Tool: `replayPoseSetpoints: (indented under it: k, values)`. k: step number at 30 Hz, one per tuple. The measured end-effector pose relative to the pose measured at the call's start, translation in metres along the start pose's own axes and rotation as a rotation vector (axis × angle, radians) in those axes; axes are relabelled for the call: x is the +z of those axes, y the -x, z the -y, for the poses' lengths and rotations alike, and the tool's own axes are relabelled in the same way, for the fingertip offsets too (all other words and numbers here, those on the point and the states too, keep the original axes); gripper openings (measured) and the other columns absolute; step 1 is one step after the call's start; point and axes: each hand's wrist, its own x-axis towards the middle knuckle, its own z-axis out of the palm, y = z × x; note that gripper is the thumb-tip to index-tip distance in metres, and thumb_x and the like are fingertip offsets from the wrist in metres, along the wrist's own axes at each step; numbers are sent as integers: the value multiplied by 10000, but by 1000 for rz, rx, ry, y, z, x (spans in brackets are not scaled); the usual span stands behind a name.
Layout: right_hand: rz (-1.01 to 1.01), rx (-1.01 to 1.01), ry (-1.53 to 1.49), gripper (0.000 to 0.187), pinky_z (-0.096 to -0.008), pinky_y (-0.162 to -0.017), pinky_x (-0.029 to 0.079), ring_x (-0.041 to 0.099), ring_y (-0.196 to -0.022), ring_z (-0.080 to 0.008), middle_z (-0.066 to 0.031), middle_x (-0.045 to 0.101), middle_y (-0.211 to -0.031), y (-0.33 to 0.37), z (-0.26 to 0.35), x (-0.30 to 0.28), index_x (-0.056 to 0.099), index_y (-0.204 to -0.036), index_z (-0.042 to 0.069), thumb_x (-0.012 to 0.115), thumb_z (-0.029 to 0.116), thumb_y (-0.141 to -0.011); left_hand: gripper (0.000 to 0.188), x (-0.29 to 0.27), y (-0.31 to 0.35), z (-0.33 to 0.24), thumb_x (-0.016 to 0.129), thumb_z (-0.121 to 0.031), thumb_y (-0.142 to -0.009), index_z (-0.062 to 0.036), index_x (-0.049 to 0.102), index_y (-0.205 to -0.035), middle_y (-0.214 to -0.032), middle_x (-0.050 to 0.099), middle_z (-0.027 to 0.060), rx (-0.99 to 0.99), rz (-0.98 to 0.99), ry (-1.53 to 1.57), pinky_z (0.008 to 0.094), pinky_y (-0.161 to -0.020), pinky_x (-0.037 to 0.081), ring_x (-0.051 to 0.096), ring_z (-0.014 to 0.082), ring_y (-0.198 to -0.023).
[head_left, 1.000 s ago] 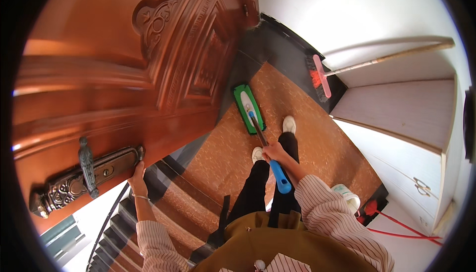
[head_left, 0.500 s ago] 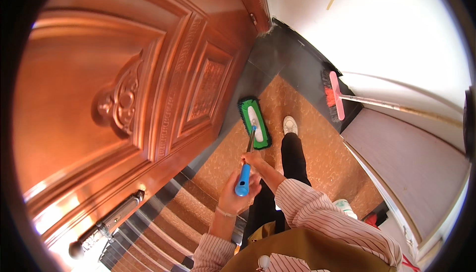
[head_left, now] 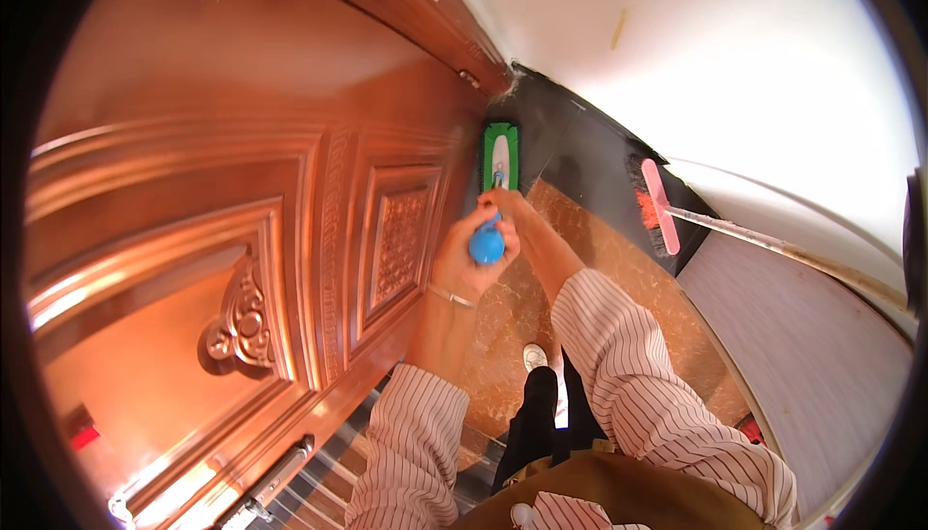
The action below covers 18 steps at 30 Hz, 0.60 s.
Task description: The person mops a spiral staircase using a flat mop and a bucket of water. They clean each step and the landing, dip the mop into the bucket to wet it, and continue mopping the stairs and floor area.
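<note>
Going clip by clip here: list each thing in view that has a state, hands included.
Flat mop: held in both hands, green head down on dark floor tiles.
Left hand: closed around the blue grip.
Right hand: closed around the mop's pole, nearer its head.
Carved wooden door: open.
Pink-headed broom: unheld, handle slanting.
White shoe: partly hidden.

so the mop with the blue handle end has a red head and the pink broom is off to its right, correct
Not quite: the head camera view shows the mop head is green with a whitish middle, not red. The rest stands: the handle end is blue, and the pink broom is off to the right.
</note>
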Motion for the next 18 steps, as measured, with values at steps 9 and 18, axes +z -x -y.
replayPoseSetpoints:
  k: [9, 18]
  values:
    - [-24, 88, -635, 160, -256, -530, 420, 502, -565, -135, -41, 553, -670, 10, 19, -91, 512, -723, 64, 499, 144, -861, 188, 66, -78, 46, 560, -51, -822, -40, 452, -976, -730, 534, 107, 44, -187, -319, 312, -567, 490, 558, 210, -660]
    - [160, 51, -1761, 153, -208, -509, 387, 461, -566, -102, -28, 500, -681, 126, -34, -112, 442, -761, 60, 489, 134, -887, 517, 8, -78, 175, 530, -37, -779, 26, 245, -1206, -905, 504, 138, 9, -270, -973, 324, -590, 524, 590, 211, -669]
